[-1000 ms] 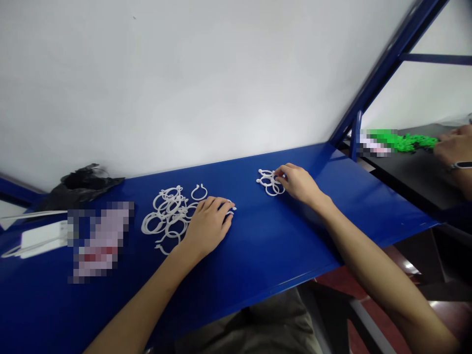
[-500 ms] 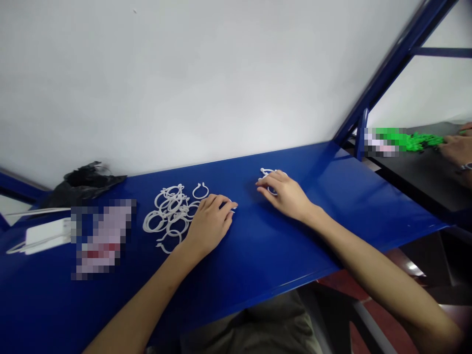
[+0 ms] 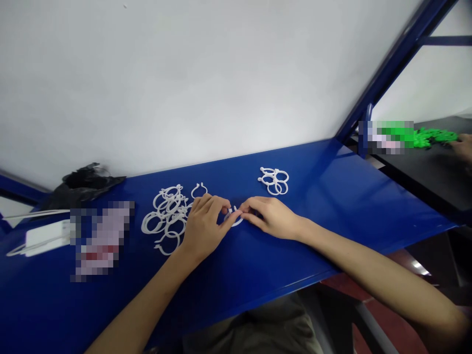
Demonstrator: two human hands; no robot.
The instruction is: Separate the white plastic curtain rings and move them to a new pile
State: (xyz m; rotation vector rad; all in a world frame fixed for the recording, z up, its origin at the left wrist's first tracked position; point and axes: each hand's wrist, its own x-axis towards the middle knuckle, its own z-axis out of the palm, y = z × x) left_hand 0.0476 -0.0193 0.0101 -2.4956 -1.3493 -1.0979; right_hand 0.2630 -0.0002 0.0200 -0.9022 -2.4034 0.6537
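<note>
Head view: left hand [image 3: 205, 221] and right hand [image 3: 271, 216] pinch a white ring [image 3: 238, 222] mid-frame, fingers closed. Its gap faces frame top.

I see both forearms [image 3: 346, 255] angling inward, left hand [image 3: 205, 223] palm-down, thumb extended toward the right hand [image 3: 271, 216], whose fingers bend into a pinch.
</note>
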